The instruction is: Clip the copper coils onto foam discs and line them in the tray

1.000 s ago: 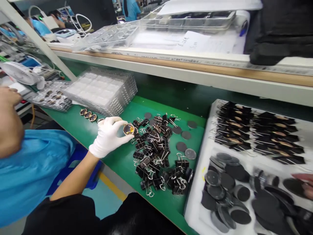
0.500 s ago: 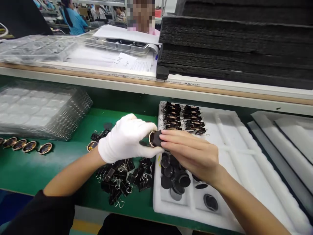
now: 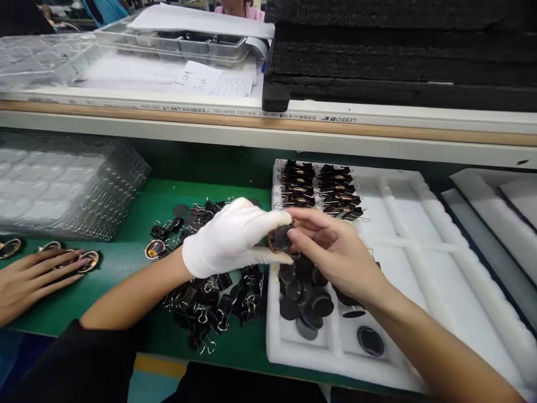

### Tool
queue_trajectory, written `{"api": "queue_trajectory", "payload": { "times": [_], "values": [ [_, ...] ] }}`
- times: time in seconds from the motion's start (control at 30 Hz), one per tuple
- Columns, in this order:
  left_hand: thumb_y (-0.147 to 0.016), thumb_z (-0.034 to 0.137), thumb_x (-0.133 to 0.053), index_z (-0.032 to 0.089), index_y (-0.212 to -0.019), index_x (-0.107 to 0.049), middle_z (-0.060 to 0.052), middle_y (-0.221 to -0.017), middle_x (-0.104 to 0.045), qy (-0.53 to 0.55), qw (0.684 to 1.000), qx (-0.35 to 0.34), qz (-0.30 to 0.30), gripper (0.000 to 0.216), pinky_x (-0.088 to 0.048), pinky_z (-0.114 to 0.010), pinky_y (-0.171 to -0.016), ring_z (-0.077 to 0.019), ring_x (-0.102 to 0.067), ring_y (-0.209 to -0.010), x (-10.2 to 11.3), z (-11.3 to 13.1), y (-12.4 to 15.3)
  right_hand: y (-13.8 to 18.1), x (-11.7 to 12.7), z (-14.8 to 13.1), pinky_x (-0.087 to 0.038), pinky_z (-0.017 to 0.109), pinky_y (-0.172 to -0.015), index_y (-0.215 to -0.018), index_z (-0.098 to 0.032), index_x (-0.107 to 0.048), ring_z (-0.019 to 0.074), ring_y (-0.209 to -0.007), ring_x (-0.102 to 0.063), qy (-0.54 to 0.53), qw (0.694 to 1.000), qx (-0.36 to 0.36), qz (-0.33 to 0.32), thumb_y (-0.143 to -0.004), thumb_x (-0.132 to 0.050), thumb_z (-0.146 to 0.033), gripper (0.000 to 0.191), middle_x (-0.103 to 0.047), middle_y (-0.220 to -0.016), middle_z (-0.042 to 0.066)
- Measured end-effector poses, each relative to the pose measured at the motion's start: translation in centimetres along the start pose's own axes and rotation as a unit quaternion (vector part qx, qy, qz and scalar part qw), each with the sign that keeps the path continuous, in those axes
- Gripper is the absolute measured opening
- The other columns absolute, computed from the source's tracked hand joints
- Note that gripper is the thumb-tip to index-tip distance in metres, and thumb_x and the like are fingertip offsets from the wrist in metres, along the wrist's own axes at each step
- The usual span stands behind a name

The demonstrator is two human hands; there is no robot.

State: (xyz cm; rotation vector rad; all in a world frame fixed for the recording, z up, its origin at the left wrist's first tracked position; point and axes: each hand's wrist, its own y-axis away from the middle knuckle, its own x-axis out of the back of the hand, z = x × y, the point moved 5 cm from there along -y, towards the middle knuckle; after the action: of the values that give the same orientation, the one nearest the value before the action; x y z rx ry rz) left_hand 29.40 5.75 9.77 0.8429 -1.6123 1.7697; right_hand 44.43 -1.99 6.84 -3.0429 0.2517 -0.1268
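Gold-rimmed piece (image 3: 272, 242) — your left hand (image 3: 235, 238) pinches it. Your right hand (image 3: 342, 254) touches a black disc (image 3: 282, 238) — whether pinching, I cannot tell.

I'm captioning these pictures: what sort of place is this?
Probably a factory assembly workshop: clear trays are stacked on the green worktop, binder clips lie heaped in bulk, and a co-worker's hand is at a row of gold-rimmed parts.

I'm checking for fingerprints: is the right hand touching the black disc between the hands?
Touching: the head view shows the right hand with its thumb against the black disc.
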Motion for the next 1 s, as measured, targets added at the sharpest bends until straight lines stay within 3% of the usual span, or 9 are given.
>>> {"api": "queue_trajectory", "payload": {
  "times": [0.1,0.2,0.3,0.37,0.43,0.6,0.7,0.87,1.0],
  "values": [
    [-0.094,0.068,-0.057,0.018,-0.132,-0.062,-0.006,-0.090,-0.075,-0.013,0.995,0.045,-0.084,0.062,-0.046,-0.032,-0.076,-0.0204,-0.068,-0.080,0.9,-1.8,0.1,-0.4,0.5,0.8,-0.063,0.026,-0.066,-0.104,-0.025,-0.079,0.0141,-0.070,-0.069,-0.053,0.997,-0.054,-0.003,-0.090,-0.079,-0.038,0.019,-0.076,-0.092,0.003],
    [-0.101,0.062,-0.047,0.024,-0.130,-0.067,-0.004,-0.100,-0.077,-0.013,0.964,0.186,-0.190,0.053,-0.047,-0.031,-0.081,-0.0201,-0.070,-0.087,2.3,-5.4,0.9,-0.9,1.5,1.5,-0.060,0.019,-0.060,-0.096,-0.024,-0.080,0.0148,-0.077,-0.073,-0.162,0.978,-0.128,0.043,-0.091,-0.078,-0.037,0.014,-0.076,-0.093,0.004],
    [-0.100,0.061,-0.044,0.025,-0.102,-0.076,-0.003,-0.087,-0.076,-0.100,0.887,0.293,-0.341,0.048,-0.044,-0.031,-0.069,-0.0225,-0.069,-0.077,2.3,-8.2,2.7,-1.3,2.1,2.1,-0.061,0.018,-0.058,-0.091,-0.022,-0.080,0.0166,-0.078,-0.076,-0.237,0.946,-0.203,0.084,-0.088,-0.078,-0.029,0.008,-0.076,-0.091,0.003],
    [-0.094,0.065,-0.050,0.024,-0.093,-0.076,-0.005,-0.076,-0.072,-0.144,0.825,0.317,-0.445,0.048,-0.039,-0.031,-0.060,-0.0245,-0.067,-0.069,1.4,-8.8,4.0,-1.4,2.3,2.3,-0.064,0.019,-0.060,-0.091,-0.020,-0.080,0.0169,-0.077,-0.076,-0.253,0.936,-0.224,0.097,-0.085,-0.080,-0.025,0.008,-0.075,-0.090,0.002],
    [-0.088,0.064,-0.059,0.024,-0.090,-0.075,-0.006,-0.076,-0.071,-0.151,0.797,0.305,-0.499,0.044,-0.037,-0.030,-0.057,-0.0252,-0.066,-0.067,0.3,-8.7,4.8,-1.5,2.1,2.3,-0.065,0.018,-0.064,-0.092,-0.020,-0.080,0.0169,-0.079,-0.077,-0.254,0.936,-0.228,0.083,-0.081,-0.084,-0.025,0.012,-0.074,-0.090,0.002],
    [-0.090,0.045,-0.064,0.022,-0.077,-0.072,-0.005,-0.085,-0.070,-0.144,0.829,0.218,-0.494,0.028,-0.039,-0.032,-0.065,-0.0218,-0.064,-0.070,-0.6,-8.1,4.8,-1.3,1.5,2.6,-0.065,0.018,-0.073,-0.097,-0.024,-0.081,0.0172,-0.088,-0.077,-0.223,0.950,-0.219,0.016,-0.082,-0.087,-0.034,0.019,-0.076,-0.095,0.002],
    [-0.094,0.049,-0.059,0.023,-0.083,-0.072,-0.004,-0.089,-0.069,-0.122,0.840,0.226,-0.478,0.032,-0.038,-0.031,-0.064,-0.0210,-0.063,-0.071,0.4,-8.3,4.5,-1.0,1.2,2.8,-0.064,0.019,-0.075,-0.096,-0.026,-0.080,0.0159,-0.089,-0.076,-0.192,0.960,-0.202,-0.026,-0.084,-0.086,-0.039,0.018,-0.076,-0.097,0.001],
    [-0.100,0.052,-0.054,0.020,-0.086,-0.067,-0.003,-0.094,-0.068,-0.067,0.910,0.287,-0.292,0.037,-0.039,-0.030,-0.067,-0.0171,-0.061,-0.074,2.2,-6.1,2.0,-0.3,-0.1,2.7,-0.065,0.034,-0.081,-0.099,-0.028,-0.079,0.0191,-0.086,-0.074,-0.033,0.987,-0.123,-0.099,-0.087,-0.082,-0.041,0.018,-0.077,-0.111,0.006],
    [-0.099,0.042,-0.056,0.019,-0.077,-0.061,0.000,-0.083,-0.067,0.073,0.934,0.297,-0.182,0.033,-0.041,-0.027,-0.068,-0.0134,-0.060,-0.073,1.7,-2.7,0.3,0.0,-1.2,2.0,-0.063,0.039,-0.089,-0.099,-0.027,-0.079,0.0227,-0.093,-0.075,0.015,0.994,-0.045,-0.101,-0.091,-0.077,-0.036,0.012,-0.077,-0.100,0.006]
  ]
}}
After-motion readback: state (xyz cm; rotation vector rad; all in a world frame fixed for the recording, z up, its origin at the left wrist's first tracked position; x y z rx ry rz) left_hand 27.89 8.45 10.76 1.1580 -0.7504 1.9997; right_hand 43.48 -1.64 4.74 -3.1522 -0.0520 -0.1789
